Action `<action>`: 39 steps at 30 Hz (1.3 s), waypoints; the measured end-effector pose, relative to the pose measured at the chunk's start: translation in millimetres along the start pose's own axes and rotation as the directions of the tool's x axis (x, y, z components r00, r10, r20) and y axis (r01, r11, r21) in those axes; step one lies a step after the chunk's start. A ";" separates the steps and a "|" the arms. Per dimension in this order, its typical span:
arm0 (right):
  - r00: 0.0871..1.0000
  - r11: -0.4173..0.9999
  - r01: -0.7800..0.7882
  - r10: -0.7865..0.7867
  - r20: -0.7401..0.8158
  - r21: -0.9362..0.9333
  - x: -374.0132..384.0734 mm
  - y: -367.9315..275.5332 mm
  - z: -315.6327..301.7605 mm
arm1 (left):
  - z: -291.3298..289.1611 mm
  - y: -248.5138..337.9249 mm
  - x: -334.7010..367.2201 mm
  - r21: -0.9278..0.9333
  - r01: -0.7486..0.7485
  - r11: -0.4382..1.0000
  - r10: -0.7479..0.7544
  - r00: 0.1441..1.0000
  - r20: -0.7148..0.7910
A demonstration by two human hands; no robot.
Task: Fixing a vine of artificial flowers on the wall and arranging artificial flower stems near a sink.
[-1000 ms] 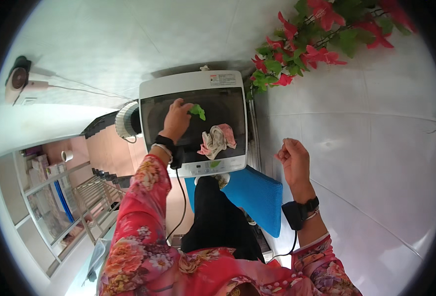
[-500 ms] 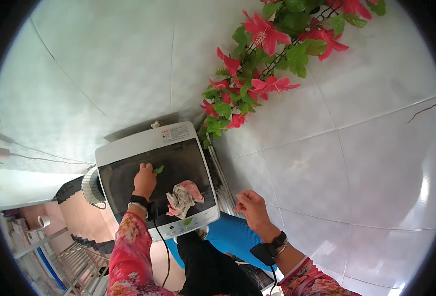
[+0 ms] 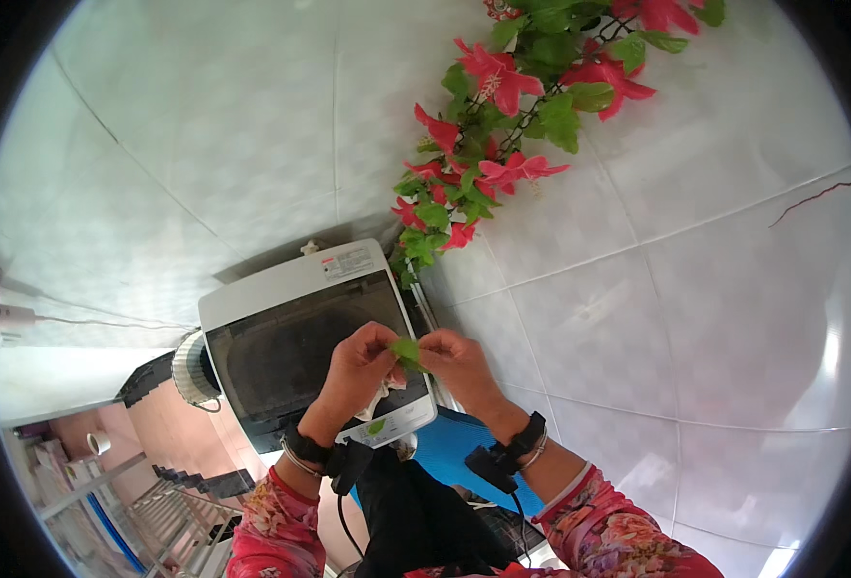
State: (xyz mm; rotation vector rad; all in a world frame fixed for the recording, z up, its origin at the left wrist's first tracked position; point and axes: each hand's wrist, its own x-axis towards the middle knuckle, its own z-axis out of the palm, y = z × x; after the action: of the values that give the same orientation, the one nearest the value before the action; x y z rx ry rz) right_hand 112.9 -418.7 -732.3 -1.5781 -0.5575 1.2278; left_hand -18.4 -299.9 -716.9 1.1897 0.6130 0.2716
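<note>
A green leaf is pinched between my two hands above the front right of a white top-loading washing machine. My left hand has its thumb and fingers closed on one side of the leaf. My right hand meets it from the other side, fingertips closed on the leaf's edge. Below my hands a crumpled pink and pale cloth lies on the dark lid, mostly covered by my left hand. Another green leaf rests on the machine's front control panel.
Artificial red flowers with green leaves hang along the tiled wall behind. A ribbed round basket stands left of the machine. A metal rack is at lower left, and a blue surface lies below my right wrist.
My left hand has lifted off the lid and moved right with the leaf. My right hand has moved left and up to meet it, and now grips the leaf too.
</note>
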 end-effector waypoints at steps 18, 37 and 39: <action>0.998 0.995 0.020 -0.026 -0.057 -0.099 -15.2 -58.9 -30.6 | 39.4 44.1 12.5 -0.093 0.096 0.991 -0.098 0.995 -0.023; 0.636 0.769 0.560 -0.637 -0.435 -0.307 86.8 -203.9 -98.8 | 27.8 87.8 -69.5 -0.090 0.104 0.990 -0.120 0.973 -0.198; 0.659 0.787 0.578 -0.606 -0.445 -0.216 95.3 -204.0 -98.1 | 21.8 80.5 -68.6 -0.100 0.099 0.990 -0.116 0.976 -0.185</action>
State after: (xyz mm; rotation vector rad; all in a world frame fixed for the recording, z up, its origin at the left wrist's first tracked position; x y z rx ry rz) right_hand 280.8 -305.8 -593.1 -1.4987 -0.6957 0.2835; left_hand -51.9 -322.3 -616.7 1.0465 0.8217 0.3205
